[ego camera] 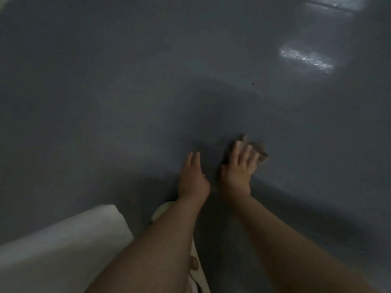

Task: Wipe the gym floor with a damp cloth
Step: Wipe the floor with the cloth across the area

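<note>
While the cloth (257,152) lies flat on the grey floor (127,92) under the right hand (239,166), the job looks to be in mid-course: wiping is under way, yet nothing marks off cleaned from uncleaned ground. Pale sheen at the far right (306,58) may be wet floor or only reflected light; I cannot tell which. Most of the floor in view stretches far and left of the cloth, so much probably remains.

Both arms reach forward and down. The right hand presses on the cloth with fingers spread and straight, palm down; its blur suggests a stroke. The left hand (192,176) rests just beside it to the left, fingers straight and together, holding nothing, seemingly bracing on the floor. Near left, a pale fabric (63,246) shows.
</note>
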Demonstrator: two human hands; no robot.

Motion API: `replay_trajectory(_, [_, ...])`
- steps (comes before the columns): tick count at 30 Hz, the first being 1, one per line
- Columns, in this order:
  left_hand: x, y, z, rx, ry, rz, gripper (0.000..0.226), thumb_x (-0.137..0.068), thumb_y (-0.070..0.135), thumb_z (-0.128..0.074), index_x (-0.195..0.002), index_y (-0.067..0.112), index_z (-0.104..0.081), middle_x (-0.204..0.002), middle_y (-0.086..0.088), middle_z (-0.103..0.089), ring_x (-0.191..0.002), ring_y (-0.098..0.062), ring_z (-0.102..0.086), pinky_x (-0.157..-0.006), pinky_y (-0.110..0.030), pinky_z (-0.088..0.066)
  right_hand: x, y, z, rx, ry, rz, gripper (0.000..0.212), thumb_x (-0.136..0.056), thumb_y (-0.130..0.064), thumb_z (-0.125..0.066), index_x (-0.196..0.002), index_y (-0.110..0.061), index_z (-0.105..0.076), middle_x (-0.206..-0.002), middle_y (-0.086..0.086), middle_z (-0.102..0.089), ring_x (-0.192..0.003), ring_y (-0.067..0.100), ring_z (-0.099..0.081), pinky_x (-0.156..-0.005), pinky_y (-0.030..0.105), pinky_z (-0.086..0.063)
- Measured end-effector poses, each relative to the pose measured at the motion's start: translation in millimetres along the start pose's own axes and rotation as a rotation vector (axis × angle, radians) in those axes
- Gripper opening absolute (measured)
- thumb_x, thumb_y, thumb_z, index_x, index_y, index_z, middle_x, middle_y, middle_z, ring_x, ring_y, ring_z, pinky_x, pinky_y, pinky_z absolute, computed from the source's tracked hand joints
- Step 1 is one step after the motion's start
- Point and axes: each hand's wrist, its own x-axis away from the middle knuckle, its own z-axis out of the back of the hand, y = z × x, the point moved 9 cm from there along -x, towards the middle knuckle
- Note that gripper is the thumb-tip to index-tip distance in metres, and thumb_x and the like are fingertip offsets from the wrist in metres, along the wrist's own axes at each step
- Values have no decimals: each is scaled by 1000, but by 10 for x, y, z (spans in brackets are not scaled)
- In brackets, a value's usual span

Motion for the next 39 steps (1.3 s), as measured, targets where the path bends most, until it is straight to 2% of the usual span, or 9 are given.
replay_trajectory(5, [-57, -667, 374, 191, 272, 321, 59, -98, 17, -44, -150, 8, -18, -156, -16, -15, -143, -30, -16, -115, -35, -15, -41, -905, -222, -6, -254, 491, 64, -98, -40, -38, -151, -21, -8, -159, 10, 3, -145, 33, 10, -118, 44, 6])
replay_trajectory(10, [-252, -59, 132, -194, 104, -5, 65, -98, 49, -32, -152, 31, 0, -159, -9, 12, -146, -30, 7, -118, -44, -3, 60, -562, 177, -18, -101, 326, 60, -97, -22, -47, -150, -19, -19, -160, 4, -1, -146, 23, -3, -117, 35, -12])
replay_trajectory(17, [-560, 126, -77, -459, -7, -192, 58, -101, 47, -23, -151, 33, 4, -159, -2, 13, -144, -31, 19, -116, -46, 6, 175, 89, 177, 294, -11, 68, 54, -102, -36, -27, -152, -25, -9, -159, 9, 10, -145, 32, 8, -117, 42, 2])
replay_trajectory(20, [-741, -303, 243, -416, 59, -7, 58, -102, 43, -21, -152, 28, 5, -159, -7, 11, -145, -33, 14, -117, -45, 1, 220, 146, 167, 332, -39, 66, 56, -101, -40, -23, -152, -30, -3, -159, 8, 14, -145, 31, 11, -116, 41, 7])
replay_trajectory(25, [-321, -1667, 548, 13, 233, 696, 60, -101, 46, -22, -153, 27, 2, -159, -9, 9, -144, -36, 13, -116, -45, 4, 252, 296, 241, 357, -71, 49, 56, -101, -41, -21, -151, -30, 3, -158, 6, 17, -145, 28, 13, -116, 41, 8])
replay_trajectory(27, [-143, -1556, 381, 65, 299, 747, 59, -101, 46, -25, -153, 27, -5, -160, -10, 5, -144, -38, 12, -115, -45, 3, 271, 363, 290, 340, -63, 47, 56, -102, -40, -21, -152, -28, 1, -159, 6, 14, -146, 25, 12, -116, 41, 7])
replay_trajectory(33, [188, -55, -460, -159, 216, 256, 65, -98, 44, -35, -150, 21, -3, -155, -19, 9, -141, -45, 14, -114, -49, 10, 349, 681, 565, 268, 28, -28, 53, -102, -36, -25, -152, -25, -10, -160, 6, 2, -147, 23, 1, -117, 39, 5])
replay_trajectory(37, [763, 1063, -1372, -442, -197, -448, 70, -99, 40, -28, -144, 23, 22, -149, -11, 34, -124, -35, 44, -114, -51, 14, 502, 1013, 745, 249, 86, -119, 51, -102, -34, -27, -151, -25, -16, -160, 7, -4, -146, 25, -4, -117, 40, 2])
replay_trajectory(39, [815, 1199, -1457, -548, -161, -741, 64, -95, 41, -30, -152, 25, -5, -159, -12, 2, -141, -37, 21, -116, -50, -6, 593, 1197, 875, 226, 140, -167, 50, -101, -31, -32, -150, -23, -23, -159, 9, -9, -145, 28, -9, -117, 41, -1])
